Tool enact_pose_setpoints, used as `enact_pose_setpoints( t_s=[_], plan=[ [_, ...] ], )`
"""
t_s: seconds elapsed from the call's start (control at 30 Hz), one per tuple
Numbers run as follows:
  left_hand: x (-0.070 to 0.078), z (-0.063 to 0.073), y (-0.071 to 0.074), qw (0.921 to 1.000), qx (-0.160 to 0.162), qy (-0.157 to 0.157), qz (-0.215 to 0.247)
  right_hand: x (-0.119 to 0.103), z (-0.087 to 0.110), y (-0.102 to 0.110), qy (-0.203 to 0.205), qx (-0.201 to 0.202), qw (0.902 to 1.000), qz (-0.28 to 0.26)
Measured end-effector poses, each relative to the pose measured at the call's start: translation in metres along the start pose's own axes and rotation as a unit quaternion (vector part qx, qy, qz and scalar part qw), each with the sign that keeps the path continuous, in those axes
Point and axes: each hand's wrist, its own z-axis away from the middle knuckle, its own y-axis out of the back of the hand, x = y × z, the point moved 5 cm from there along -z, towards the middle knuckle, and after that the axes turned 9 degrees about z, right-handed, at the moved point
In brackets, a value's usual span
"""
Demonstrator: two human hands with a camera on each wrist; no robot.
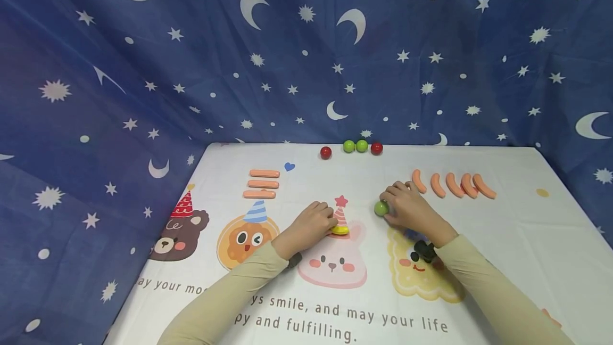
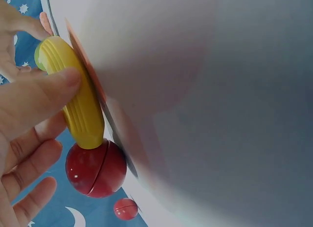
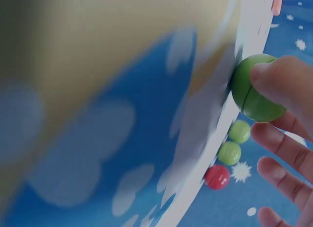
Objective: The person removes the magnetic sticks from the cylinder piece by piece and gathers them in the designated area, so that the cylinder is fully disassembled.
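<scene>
My left hand (image 1: 311, 228) pinches a yellow, long, ridged toy (image 2: 80, 107) close over the rabbit print on the cloth. In the left wrist view the thumb lies across its middle. A red ball (image 2: 96, 168) with a seam sits at the toy's lower end in that view; from the head it is hidden behind the hand. Over to the right, my right hand (image 1: 414, 209) grips a green ball (image 1: 381, 208). Its thumb presses one side of the seamed green ball in the right wrist view, with the other fingers spread below.
Two green balls (image 1: 355, 146) stand at the back edge, between a red ball (image 1: 325, 152) and another red ball (image 1: 377, 148). Three straight sausages (image 1: 263, 184) lie at left, several curved sausages (image 1: 452, 184) at right. A blue star-patterned curtain (image 1: 306, 68) hangs behind the table.
</scene>
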Motion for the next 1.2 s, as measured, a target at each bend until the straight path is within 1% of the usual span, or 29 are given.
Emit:
enact_pose_setpoints(
  t_s=[0.17, 0.3, 0.4, 0.47, 0.6, 0.77, 0.97, 1.1, 1.2],
  plan=[
    [0.000, -0.001, -0.001, 1.0000, 0.005, 0.000, -0.004, 0.009, -0.012, -0.002, -0.029, -0.018, 0.9994, -0.001],
    [0.000, -0.001, -0.002, 1.0000, 0.005, 0.001, 0.004, 0.011, -0.027, -0.008, -0.046, -0.032, 0.9984, -0.005],
    [0.000, -0.002, -0.001, 0.9999, 0.000, 0.004, 0.009, 0.011, -0.041, -0.012, -0.056, -0.028, 0.9980, -0.004],
    [0.000, -0.002, -0.002, 0.9999, -0.005, 0.005, 0.009, 0.010, -0.049, -0.012, -0.060, -0.018, 0.9980, -0.001],
    [0.002, -0.003, -0.002, 0.9998, -0.013, 0.004, 0.013, 0.009, -0.059, -0.007, -0.067, 0.001, 0.9977, 0.004],
    [0.002, -0.003, -0.001, 0.9999, -0.008, 0.003, 0.014, 0.005, -0.057, 0.002, -0.062, 0.017, 0.9980, 0.002],
    [-0.001, -0.002, -0.002, 0.9998, -0.012, 0.005, 0.017, -0.013, -0.044, 0.009, -0.037, 0.021, 0.9988, -0.021],
    [-0.002, 0.000, 0.001, 0.9999, -0.008, -0.008, 0.012, -0.029, -0.035, 0.010, -0.015, 0.032, 0.9990, -0.026],
    [-0.004, 0.000, 0.005, 0.9995, 0.000, -0.020, 0.023, -0.040, -0.029, 0.010, 0.001, 0.034, 0.9989, -0.033]
  ],
)
